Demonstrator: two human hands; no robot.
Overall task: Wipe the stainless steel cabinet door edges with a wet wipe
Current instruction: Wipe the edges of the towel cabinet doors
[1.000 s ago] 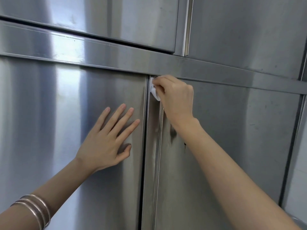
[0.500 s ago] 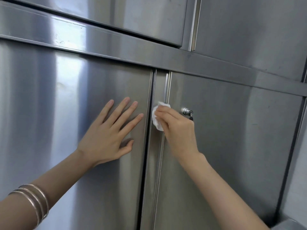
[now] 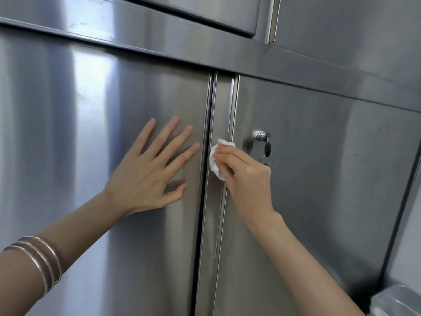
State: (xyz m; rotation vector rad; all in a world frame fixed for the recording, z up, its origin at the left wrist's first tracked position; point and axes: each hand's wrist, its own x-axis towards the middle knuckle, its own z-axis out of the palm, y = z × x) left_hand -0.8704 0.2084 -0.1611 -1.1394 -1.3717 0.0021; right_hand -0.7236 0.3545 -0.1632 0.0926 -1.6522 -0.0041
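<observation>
Right hand lower, crumpled white wipe

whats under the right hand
A white wipe, held by the right hand against the door edge. Its left part shows; the rest, and the strip of edge beneath it, is covered. The keys are partly hidden behind the knuckles.

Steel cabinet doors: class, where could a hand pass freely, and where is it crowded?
Free: the left stainless steel door panel left of the left hand; the right door panel beyond the silver lock with keys. Crowded: the vertical door edge, where the right hand holds the white wet wipe.
</observation>
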